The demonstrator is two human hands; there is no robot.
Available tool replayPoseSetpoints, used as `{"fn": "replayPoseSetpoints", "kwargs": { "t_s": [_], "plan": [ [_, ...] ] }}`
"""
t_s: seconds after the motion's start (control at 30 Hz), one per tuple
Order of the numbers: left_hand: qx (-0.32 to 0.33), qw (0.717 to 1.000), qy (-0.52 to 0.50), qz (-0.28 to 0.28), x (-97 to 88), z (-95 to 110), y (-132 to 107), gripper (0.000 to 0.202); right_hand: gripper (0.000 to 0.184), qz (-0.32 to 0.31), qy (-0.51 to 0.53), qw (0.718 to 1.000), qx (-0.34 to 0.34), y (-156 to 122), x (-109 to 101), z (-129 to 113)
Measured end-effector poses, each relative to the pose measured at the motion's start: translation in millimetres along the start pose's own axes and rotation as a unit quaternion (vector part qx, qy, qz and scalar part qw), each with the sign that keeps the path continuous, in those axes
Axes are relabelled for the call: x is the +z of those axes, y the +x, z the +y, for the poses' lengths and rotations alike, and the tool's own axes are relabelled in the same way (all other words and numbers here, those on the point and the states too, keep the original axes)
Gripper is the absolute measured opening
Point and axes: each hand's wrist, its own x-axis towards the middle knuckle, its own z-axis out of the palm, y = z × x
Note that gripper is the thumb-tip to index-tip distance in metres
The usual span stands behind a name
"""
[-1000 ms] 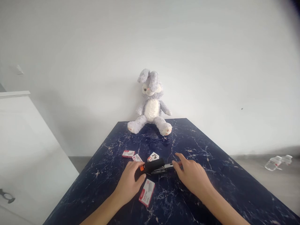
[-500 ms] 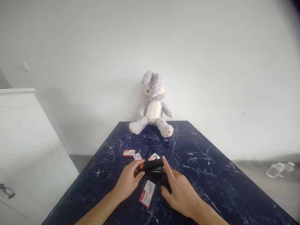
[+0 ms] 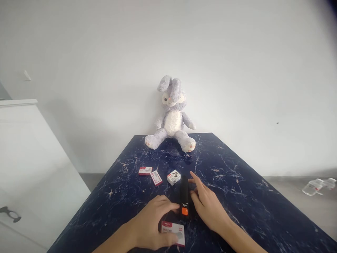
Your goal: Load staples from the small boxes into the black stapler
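A black stapler with an orange end button lies lengthwise on the table between my hands. My left hand is open, its thumb over a red-and-white staple box near the front and its index fingertip at the stapler's left side. My right hand is beside the stapler's right side, fingers apart, with the index finger stretched forward near its far end. Left of the stapler's far end is a small white box. Two more red-and-white boxes, one flat and one slanted, lie farther left.
A grey-and-white plush rabbit sits at the far edge of the dark blue marbled table, against the wall. On the left stands a white cabinet with a dark handle. Clear plastic bottles lie on the floor at right.
The stapler has gone from crosswise between both hands to lengthwise on the table. The front staple box has turned and shifted nearer, under my left thumb. The small white box is uncovered.
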Motion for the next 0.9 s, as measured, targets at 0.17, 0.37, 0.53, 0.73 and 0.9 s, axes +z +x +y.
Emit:
{"fn": "replayPoseSetpoints", "kwargs": {
  "t_s": [0.17, 0.37, 0.53, 0.73, 0.9],
  "plan": [
    [0.025, 0.998, 0.05, -0.029, -6.2, -2, -1, 0.079, 0.057, -0.007, -0.001, 1.0, -0.007, 0, -1, -3],
    [-0.011, 0.992, 0.122, 0.038, -14.5, -24, -2, 0.062, 0.057, -0.018, -0.023, 1.0, 0.003, 2, -3, -6],
    [-0.062, 0.944, 0.229, 0.228, -20.7, -75, 6, 0.041, 0.06, -0.034, -0.027, 0.999, 0.008, 2, -4, -6],
    [-0.149, 0.911, 0.304, 0.236, -49.0, -125, 11, 0.04, 0.063, -0.04, -0.018, 0.999, 0.005, 2, -1, -3],
    [-0.107, 0.949, 0.251, 0.159, -39.3, -102, 11, 0.043, 0.064, -0.049, -0.011, 0.999, -0.008, 2, -2, -1]
  ]
}}
